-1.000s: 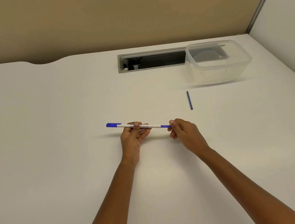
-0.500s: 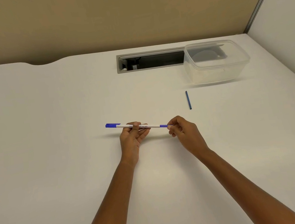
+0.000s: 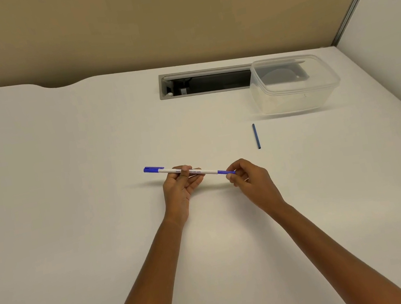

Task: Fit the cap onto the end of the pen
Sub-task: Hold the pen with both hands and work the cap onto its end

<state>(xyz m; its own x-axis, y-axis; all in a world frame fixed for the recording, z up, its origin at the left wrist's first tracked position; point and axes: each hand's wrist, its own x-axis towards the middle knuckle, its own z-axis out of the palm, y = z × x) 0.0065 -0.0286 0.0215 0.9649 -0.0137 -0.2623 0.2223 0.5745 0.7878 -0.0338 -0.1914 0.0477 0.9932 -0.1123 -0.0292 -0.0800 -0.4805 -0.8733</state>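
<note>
A pen with a white barrel [image 3: 209, 171] is held level above the white table [image 3: 74, 226]. Its blue cap [image 3: 153, 169], clip showing, sits on the left end. My left hand [image 3: 180, 191] grips the middle of the barrel from below, thumb over the top. The right end of the pen is a narrower blue section [image 3: 225, 172]. My right hand [image 3: 251, 182] pinches the tip of that blue section between thumb and forefinger; the very tip is hidden by the fingers.
A thin dark blue stick [image 3: 256, 136] lies on the table behind my right hand. A clear plastic tub [image 3: 296, 94] stands at the back right, next to a recessed cable slot [image 3: 205, 82]. A beige partition closes off the back.
My right hand has slid a little to the right along the pen, so more of the blue right section shows. My left hand and the pen stay put.
</note>
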